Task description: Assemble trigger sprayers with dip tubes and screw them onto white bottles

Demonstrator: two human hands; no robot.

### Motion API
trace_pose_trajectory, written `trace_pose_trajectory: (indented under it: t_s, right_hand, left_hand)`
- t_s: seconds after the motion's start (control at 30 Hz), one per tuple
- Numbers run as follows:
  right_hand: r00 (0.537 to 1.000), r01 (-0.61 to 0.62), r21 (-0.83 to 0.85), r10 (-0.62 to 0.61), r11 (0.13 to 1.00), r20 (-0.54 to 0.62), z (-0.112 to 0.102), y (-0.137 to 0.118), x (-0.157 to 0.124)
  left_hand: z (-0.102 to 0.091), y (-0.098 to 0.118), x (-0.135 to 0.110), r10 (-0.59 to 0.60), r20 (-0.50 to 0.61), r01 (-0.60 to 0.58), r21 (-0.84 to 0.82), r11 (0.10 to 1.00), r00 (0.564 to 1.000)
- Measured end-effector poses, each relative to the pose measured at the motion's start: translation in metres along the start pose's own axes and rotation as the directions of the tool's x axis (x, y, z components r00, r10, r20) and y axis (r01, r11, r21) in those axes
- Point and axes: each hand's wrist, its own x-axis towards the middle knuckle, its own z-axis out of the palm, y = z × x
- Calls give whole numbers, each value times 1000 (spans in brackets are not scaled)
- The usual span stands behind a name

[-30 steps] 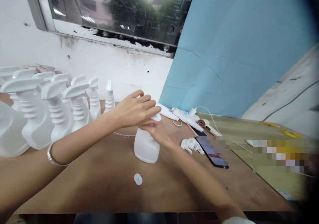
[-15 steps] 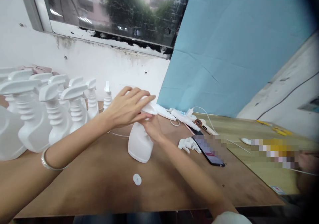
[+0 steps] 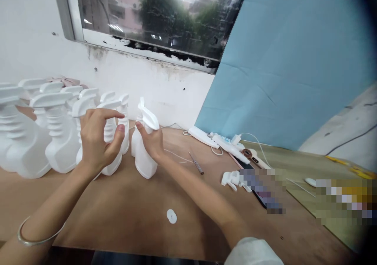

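My right hand (image 3: 151, 143) grips the spray bottle (image 3: 145, 155), placing it by the row of bottles (image 3: 55, 139) at left centre; my left hand (image 3: 98, 139) hangs half-open, holding nothing. Next I must release gently.

No legible text, label, brand, number or sign in view. White spray bottles (image 3: 59, 135): plain, unprinted surfaces. Spray bottle (image 3: 144, 155) under right hand (image 3: 151, 141): blank white body, no marking. Phone (image 3: 262, 186) on worktop (image 3: 132, 210): screen pixelated, unreadable. Area at right edge of worktop: pixelated, nothing legible. Small white disc (image 3: 171, 216): no visible print. Blue panel (image 3: 279, 61) and white wall (image 3: 132, 80): bare, no lettering.
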Motion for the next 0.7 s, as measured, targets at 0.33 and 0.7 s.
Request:
trace_pose_trajectory:
  t_s: [0.33, 0.7]
  right_hand:
    - [977, 135, 65, -122, 989, -175, 47, 12, 21]
    - [971, 5, -74, -23, 997, -237, 59, 4, 16]
  left_hand:
    - [-6, -13, -29, -37, 83, 32, 62, 998, 996]
    - [0, 11, -56, 57, 138, -49, -58, 997, 989]
